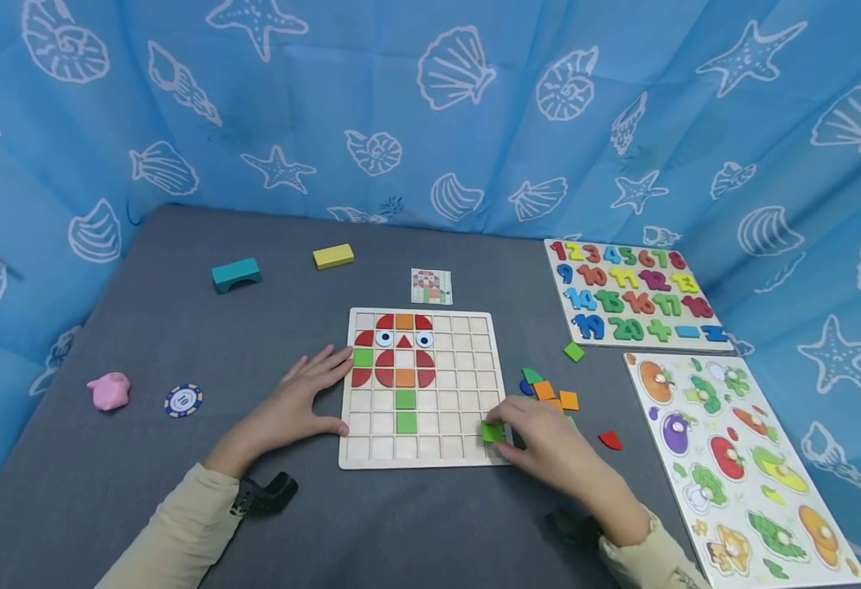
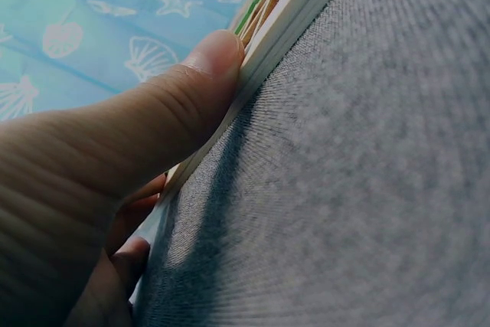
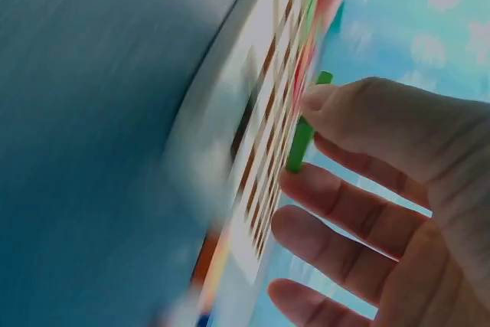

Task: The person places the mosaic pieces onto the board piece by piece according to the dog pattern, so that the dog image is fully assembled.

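Plainly pinched: green square (image 1: 490, 432) in the right hand (image 1: 545, 443)

Nearest, the right hand grips the green square between thumb and fingertips, over the near right corner of the gridded board (image 1: 430, 449); I cannot tell whether the piece touches it. Such a light hold likely suits something so small and thin. The left hand (image 1: 293, 405) has its fingers extended along the board's left side, thumb against the rim, presumably to stop it sliding.

Being square, the piece has no real long axis and points nowhere in particular; the right wrist view shows it nearly edge-on, roughly in line with the board's surface.

Between the hands, red, orange and green pieces and 2 eye pieces (image 1: 383, 339) fill some cells.

Just past the right hand lie loose orange squares (image 1: 569, 400), with a red piece (image 1: 610, 440) to its right, then a vegetable board (image 1: 805, 577). Left of the left hand sit a chip (image 1: 183, 401) and a pink figure (image 1: 109, 391).

Farther off, a picture card (image 1: 431, 286) lies beyond the board, perhaps for easy viewing. A teal arch (image 1: 235, 275) and yellow block (image 1: 333, 257) lie beyond the left hand, a number board (image 1: 683, 343) beyond the right, and a shell-print curtain (image 1: 371, 82) behind everything.
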`<state>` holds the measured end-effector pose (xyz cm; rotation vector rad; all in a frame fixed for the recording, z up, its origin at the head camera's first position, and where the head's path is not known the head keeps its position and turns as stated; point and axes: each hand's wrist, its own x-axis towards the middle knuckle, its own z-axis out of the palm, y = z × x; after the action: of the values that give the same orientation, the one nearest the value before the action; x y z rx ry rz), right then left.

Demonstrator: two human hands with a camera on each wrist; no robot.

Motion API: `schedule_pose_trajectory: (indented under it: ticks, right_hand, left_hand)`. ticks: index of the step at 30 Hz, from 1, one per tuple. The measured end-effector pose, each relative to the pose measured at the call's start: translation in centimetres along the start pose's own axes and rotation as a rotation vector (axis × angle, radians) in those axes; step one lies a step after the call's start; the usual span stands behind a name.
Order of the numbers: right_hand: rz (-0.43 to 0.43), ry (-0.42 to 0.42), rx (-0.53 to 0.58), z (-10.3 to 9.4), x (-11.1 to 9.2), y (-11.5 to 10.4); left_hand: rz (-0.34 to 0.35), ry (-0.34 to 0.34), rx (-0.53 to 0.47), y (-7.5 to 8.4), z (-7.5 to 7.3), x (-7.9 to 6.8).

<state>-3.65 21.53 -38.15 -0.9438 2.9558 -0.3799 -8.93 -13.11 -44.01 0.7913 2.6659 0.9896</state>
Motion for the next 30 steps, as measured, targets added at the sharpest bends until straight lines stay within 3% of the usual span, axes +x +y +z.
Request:
schedule_pose_trajectory:
  ticks: [6,11,19,23,27,30]
  right_hand:
    - [-0.191,-0.039,0.022,1.7,3.2,-3.9]
    - [-0.252,-0.043,-0.017,2.6,4.6,-5.6]
    - [-0.259,0.006,0.005,3.2,5.7,-6.4]
    - [-0.237,-0.025,0.009,3.0,6.0,-6.4]
    - [-0.182,-0.052,0.015,2.1,5.3,-5.3]
    - [-0.098,-0.001,0.01,1.2,4.2,-3.3]
  left_hand:
    - [0.01,0.004,0.01,0.0,0.0,0.1]
    - [-0.002,0.002,0.011,0.1,-0.1,0.1]
    - [0.002,0.003,0.009,0.1,-0.2,0.0]
    - [0.01,0.012,0.009,0.0,-0.2,-0.1]
    - [0.005,0.008,0.012,0.0,-0.2,-0.1]
    - [0.002,0.007,0.012,0.1,0.0,0.0]
